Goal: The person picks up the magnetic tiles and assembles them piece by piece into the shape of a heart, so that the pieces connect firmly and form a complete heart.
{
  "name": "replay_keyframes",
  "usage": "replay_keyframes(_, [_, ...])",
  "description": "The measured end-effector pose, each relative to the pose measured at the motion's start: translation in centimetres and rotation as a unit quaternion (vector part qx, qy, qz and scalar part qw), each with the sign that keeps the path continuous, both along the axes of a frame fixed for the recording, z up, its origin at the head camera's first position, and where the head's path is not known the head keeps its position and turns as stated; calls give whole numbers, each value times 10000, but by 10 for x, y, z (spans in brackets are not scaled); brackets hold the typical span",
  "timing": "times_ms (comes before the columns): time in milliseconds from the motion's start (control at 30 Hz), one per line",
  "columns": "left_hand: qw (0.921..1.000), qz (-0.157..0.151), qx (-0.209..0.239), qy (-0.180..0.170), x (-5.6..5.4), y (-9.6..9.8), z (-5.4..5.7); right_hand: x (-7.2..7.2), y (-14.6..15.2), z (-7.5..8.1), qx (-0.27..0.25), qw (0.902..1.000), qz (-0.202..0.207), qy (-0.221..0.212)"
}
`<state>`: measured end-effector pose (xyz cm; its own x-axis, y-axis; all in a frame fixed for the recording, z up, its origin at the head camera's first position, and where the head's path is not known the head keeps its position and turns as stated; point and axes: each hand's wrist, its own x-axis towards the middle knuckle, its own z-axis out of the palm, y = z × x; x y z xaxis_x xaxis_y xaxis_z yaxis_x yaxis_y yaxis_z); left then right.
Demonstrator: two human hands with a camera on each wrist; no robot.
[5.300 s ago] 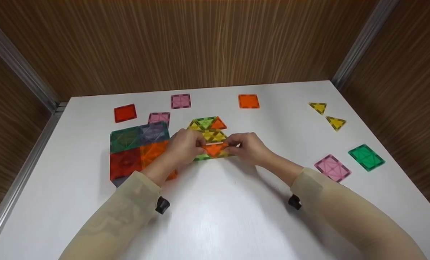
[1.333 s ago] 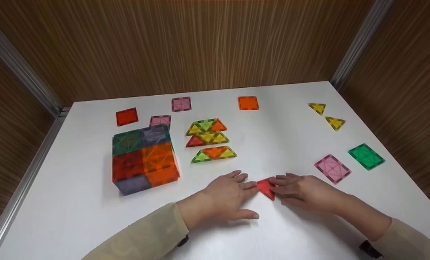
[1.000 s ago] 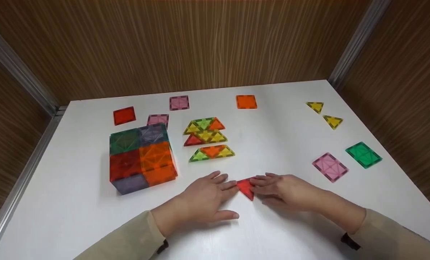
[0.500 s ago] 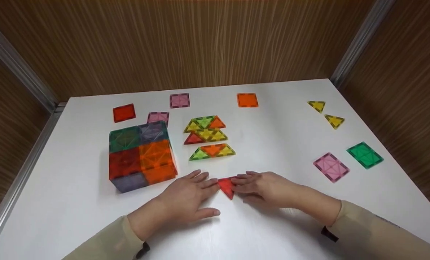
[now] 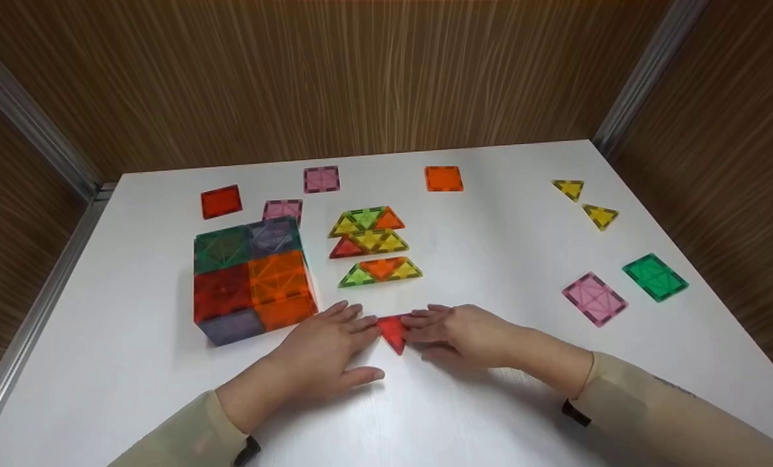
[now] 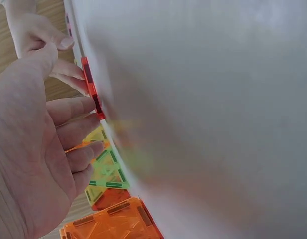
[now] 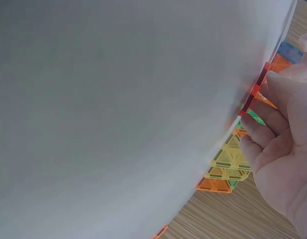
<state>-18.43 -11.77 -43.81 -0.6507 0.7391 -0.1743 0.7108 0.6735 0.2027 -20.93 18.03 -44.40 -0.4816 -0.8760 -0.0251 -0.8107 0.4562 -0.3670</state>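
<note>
A red triangular magnetic tile (image 5: pixel 392 333) lies flat on the white table in the head view, one point toward the person. My left hand (image 5: pixel 315 353) is spread beside it, straight fingertips at the tile's left corner. From the other side my right hand (image 5: pixel 467 337) rests its extended fingers over the tile's right part, which they cover. The left wrist view shows the red tile (image 6: pixel 92 88) edge-on between both hands' fingers. Just behind the hands lies a strip of three triangles (image 5: pixel 381 270), green, orange and yellow. Two more triangle strips (image 5: pixel 368 241) lie beyond it.
Left of the hands stands a box of square tiles (image 5: pixel 224 292), close to the left fingers. Loose squares lie behind: red (image 5: pixel 221 202), pink (image 5: pixel 321 179) and orange (image 5: pixel 443 178). On the right are yellow triangles (image 5: pixel 600 216), a pink square (image 5: pixel 594 299) and a green square (image 5: pixel 655 277).
Both hands have left the nearest triangle strip and slid the red triangle leftward across the table together, bringing it in front of the strips. Over the last half second it moved slightly further left.
</note>
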Motion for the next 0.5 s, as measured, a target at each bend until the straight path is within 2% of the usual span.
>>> replay_keyframes(267, [9999, -82, -27, 98, -2, 1, -1, -2, 1, 0, -213, 9997, -94, -125])
replay_keyframes(500, [9998, -118, -49, 150, -1, 0, -2, -2, 1, 0, -200, 9997, -70, -119])
